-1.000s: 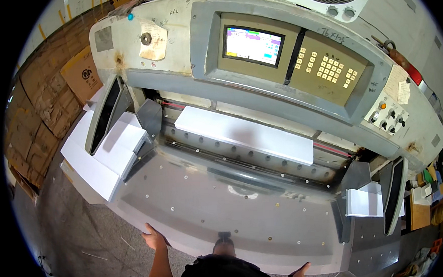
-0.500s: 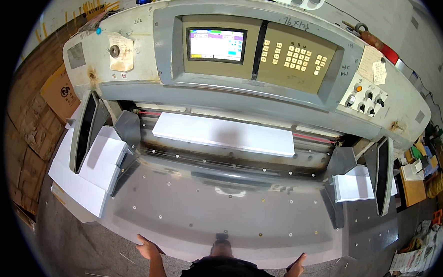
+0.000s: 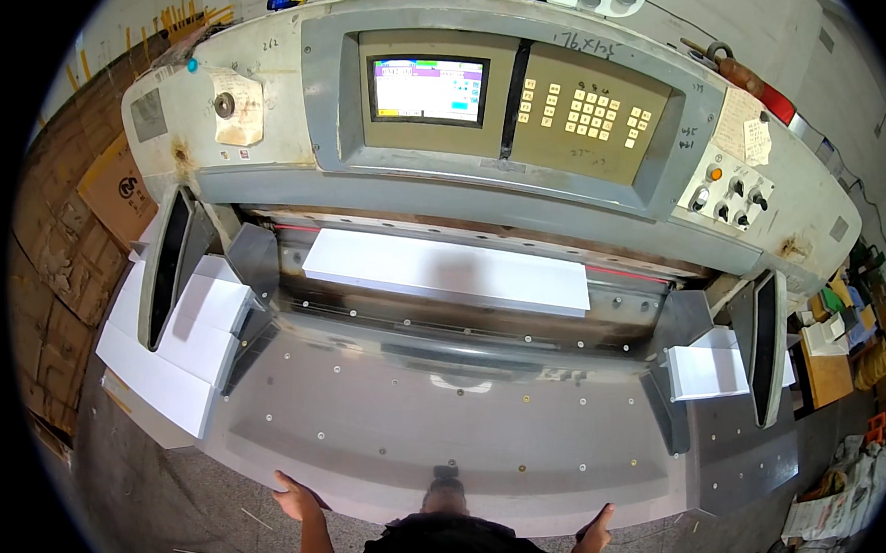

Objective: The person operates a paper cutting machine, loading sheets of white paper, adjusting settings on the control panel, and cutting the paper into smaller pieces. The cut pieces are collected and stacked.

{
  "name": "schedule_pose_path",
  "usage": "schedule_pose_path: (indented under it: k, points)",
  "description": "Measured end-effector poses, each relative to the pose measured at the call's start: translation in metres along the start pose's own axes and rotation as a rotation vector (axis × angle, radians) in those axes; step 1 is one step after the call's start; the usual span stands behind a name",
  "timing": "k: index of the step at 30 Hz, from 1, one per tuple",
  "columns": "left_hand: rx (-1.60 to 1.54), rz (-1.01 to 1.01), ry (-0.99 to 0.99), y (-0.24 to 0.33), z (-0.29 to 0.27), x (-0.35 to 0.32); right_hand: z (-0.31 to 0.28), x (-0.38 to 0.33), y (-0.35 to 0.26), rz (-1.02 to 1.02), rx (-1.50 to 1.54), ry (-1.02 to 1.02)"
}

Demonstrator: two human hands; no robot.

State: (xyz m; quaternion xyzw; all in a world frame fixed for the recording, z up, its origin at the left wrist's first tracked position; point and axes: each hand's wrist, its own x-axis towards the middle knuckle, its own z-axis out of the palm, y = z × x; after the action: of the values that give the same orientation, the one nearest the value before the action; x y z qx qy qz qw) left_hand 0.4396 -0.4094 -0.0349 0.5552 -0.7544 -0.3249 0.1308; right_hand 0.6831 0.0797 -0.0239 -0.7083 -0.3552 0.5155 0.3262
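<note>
A person stands at an industrial paper cutter, left hand (image 3: 296, 496) and right hand (image 3: 594, 535) pressed against the near edge of the steel tabletop (image 3: 451, 431), both empty; how wide the fingers spread under the lip cannot be told. The white paper stack (image 3: 445, 269) lies at the far edge of the tabletop, under the clamp bar, well apart from both hands. Judged from here, the danger lies at the blade line: a hand reaching in to square the stack could be caught, and a skewed stack would be cut crooked.
</note>
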Motion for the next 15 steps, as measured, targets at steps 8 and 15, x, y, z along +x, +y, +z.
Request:
schedule_pose_path:
  k: [8,15]
  points:
    - [-0.131,-0.102,-0.054,0.003,0.001,0.0,-0.011,0.033,-0.066,-0.821,-0.859,0.351]
    - [-0.187,-0.04,0.002,0.001,0.005,-0.002,0.159,-0.048,-0.228,-1.19,-0.202,-0.497]
